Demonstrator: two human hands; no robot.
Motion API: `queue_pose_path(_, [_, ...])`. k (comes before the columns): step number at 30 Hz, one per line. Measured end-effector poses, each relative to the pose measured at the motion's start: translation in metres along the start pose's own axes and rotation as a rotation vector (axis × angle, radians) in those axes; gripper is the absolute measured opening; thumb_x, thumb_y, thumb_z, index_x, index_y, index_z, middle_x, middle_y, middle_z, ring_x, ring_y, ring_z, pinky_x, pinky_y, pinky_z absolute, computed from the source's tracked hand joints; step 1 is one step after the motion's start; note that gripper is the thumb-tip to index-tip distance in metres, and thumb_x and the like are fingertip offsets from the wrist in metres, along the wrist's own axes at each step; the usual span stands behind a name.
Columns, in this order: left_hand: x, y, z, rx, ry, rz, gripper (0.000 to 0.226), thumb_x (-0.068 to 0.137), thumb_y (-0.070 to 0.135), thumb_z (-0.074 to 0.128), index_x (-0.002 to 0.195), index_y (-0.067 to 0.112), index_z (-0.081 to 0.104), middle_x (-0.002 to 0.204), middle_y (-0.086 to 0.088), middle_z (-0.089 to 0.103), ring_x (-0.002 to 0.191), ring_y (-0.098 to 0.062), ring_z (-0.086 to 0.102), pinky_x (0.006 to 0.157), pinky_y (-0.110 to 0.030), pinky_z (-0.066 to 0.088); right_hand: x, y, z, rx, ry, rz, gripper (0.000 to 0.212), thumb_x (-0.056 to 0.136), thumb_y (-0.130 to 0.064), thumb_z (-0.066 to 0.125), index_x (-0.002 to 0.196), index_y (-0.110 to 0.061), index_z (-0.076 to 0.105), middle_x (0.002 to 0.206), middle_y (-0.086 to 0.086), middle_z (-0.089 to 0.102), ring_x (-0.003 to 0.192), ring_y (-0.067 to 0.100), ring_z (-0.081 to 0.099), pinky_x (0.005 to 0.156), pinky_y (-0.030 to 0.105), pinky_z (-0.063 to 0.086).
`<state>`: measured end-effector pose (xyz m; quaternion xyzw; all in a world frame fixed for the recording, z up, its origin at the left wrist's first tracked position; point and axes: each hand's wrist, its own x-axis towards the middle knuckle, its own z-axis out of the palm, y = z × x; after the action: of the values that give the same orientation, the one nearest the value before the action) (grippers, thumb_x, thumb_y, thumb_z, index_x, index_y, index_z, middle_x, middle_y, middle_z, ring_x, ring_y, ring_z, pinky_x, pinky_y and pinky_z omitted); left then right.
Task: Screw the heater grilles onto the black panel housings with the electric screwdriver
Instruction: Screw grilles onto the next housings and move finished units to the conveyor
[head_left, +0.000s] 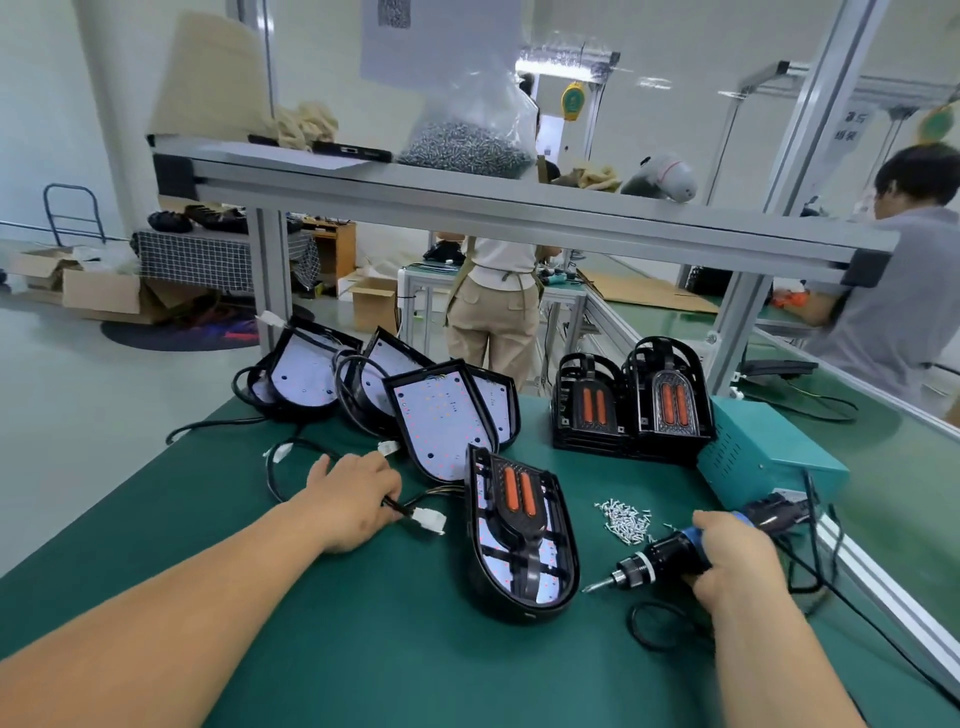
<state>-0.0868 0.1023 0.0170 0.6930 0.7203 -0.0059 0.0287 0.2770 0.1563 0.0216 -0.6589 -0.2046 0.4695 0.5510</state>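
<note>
Heater grille (519, 496), with its two orange bars, sits in the black panel housing (524, 613). The housing lies flat on the green mat (363, 649) straight in front of you, probably so the screw points face up. Your left hand (353, 499) pinches the black lead (400, 509) just behind its white connector (430, 520), likely to keep the wiring off the housing. Your right hand (737, 556) is wrapped round the electric screwdriver (662, 558), with the bit low and aimed at the housing's near right edge, not touching it. Loose screws (626, 522) lie just beside the tool, handy for loading. Spare grilles (631, 405) are stacked behind, and open housings (447, 421) wait at the back left.
</note>
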Motion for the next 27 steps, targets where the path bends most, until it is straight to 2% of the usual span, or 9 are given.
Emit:
queue_pose_path(2, [-0.001, -0.001, -0.005, 0.043, 0.034, 0.037, 0.019, 0.098, 0.051, 0.048, 0.103, 0.034, 0.053, 0.112, 0.013, 0.048, 0.118, -0.015, 0.045, 0.117, -0.050, 0.014, 0.002, 0.004, 0.003, -0.109, 0.055, -0.020, 0.032, 0.088, -0.004, 0.058, 0.119, 0.000, 0.051, 0.112, 0.021, 0.057, 0.085, 0.031, 0.054, 0.082, 0.050, 0.052])
queue_pose_path(5, [-0.002, -0.007, -0.023, 0.029, 0.149, 0.072, 0.019, 0.098, 0.051, 0.047, 0.087, 0.035, 0.048, 0.090, 0.015, 0.050, 0.101, -0.012, 0.051, 0.113, -0.044, 0.021, 0.001, 0.006, -0.001, -0.319, 0.110, -0.084, 0.050, 0.086, -0.013, 0.067, 0.127, 0.009, 0.047, 0.120, 0.024, 0.057, 0.097, 0.037, 0.062, 0.084, 0.048, 0.054])
queue_pose_path(7, [-0.002, -0.009, -0.038, 0.039, 0.227, 0.094, 0.024, 0.101, 0.049, 0.041, 0.090, 0.031, 0.052, 0.089, 0.012, 0.055, 0.093, -0.015, 0.056, 0.102, -0.038, 0.037, 0.000, 0.005, -0.007, -0.503, 0.115, -0.152, 0.052, 0.085, -0.027, 0.072, 0.116, 0.010, 0.054, 0.114, 0.026, 0.061, 0.098, 0.040, 0.065, 0.086, 0.048, 0.056])
queue_pose_path(9, [-0.003, -0.006, -0.054, -0.003, 0.283, 0.084, 0.029, 0.103, 0.045, 0.038, 0.098, 0.023, 0.056, 0.093, 0.003, 0.062, 0.087, -0.021, 0.059, 0.082, -0.036, 0.048, -0.008, 0.001, -0.015, -0.706, 0.112, -0.248, 0.043, 0.087, -0.039, 0.069, 0.091, 0.003, 0.064, 0.099, 0.024, 0.067, 0.090, 0.038, 0.068, 0.081, 0.040, 0.055])
queue_pose_path(14, [-0.005, 0.026, -0.090, -0.461, 0.549, 0.040, 0.026, 0.102, 0.043, 0.042, 0.095, 0.020, 0.051, 0.069, 0.004, 0.053, 0.064, -0.015, 0.050, 0.053, -0.029, 0.033, -0.015, -0.004, -0.028, -0.942, 0.108, -0.276, 0.052, 0.091, -0.053, 0.059, 0.073, -0.005, 0.063, 0.070, 0.014, 0.068, 0.072, 0.030, 0.066, 0.058, 0.031, 0.045])
queue_pose_path(16, [-0.009, 0.041, -0.106, -0.626, 0.626, 0.047, 0.023, 0.100, 0.038, 0.049, 0.116, 0.022, 0.048, 0.080, 0.007, 0.054, 0.070, -0.008, 0.049, 0.059, -0.029, 0.033, -0.013, -0.002, -0.033, -0.919, 0.063, -0.281, 0.046, 0.090, -0.050, 0.063, 0.068, -0.010, 0.059, 0.068, 0.016, 0.070, 0.070, 0.031, 0.069, 0.069, 0.036, 0.055])
queue_pose_path(19, [-0.018, 0.057, -0.130, -0.859, 0.730, 0.077, 0.039, 0.100, 0.040, 0.048, 0.133, 0.020, 0.044, 0.106, 0.005, 0.055, 0.093, -0.015, 0.053, 0.079, -0.030, 0.038, -0.011, -0.004, -0.044, -0.926, 0.055, -0.313, 0.051, 0.089, -0.053, 0.063, 0.059, -0.014, 0.052, 0.054, 0.012, 0.063, 0.053, 0.026, 0.058, 0.067, 0.035, 0.054])
queue_pose_path(24, [-0.033, 0.070, -0.173, -1.542, 0.734, 0.005, 0.034, 0.105, 0.042, 0.034, 0.117, 0.018, 0.054, 0.077, 0.005, 0.045, 0.072, -0.015, 0.045, 0.090, -0.041, 0.049, -0.023, -0.024, -0.059, -0.973, 0.092, -0.248, 0.069, 0.088, -0.064, 0.058, 0.051, -0.006, 0.054, 0.041, 0.008, 0.057, 0.045, 0.023, 0.052, 0.057, 0.030, 0.043])
queue_pose_path(27, [-0.042, 0.075, -0.188, -2.023, 0.638, -0.038, 0.031, 0.107, 0.037, 0.033, 0.102, 0.017, 0.056, 0.050, 0.009, 0.037, 0.049, -0.009, 0.035, 0.080, -0.037, 0.049, -0.046, -0.039, -0.051, -0.990, 0.195, -0.541, 0.054, 0.091, -0.052, 0.060, 0.069, -0.003, 0.065, 0.063, 0.010, 0.063, 0.066, 0.029, 0.057, 0.065, 0.035, 0.047])
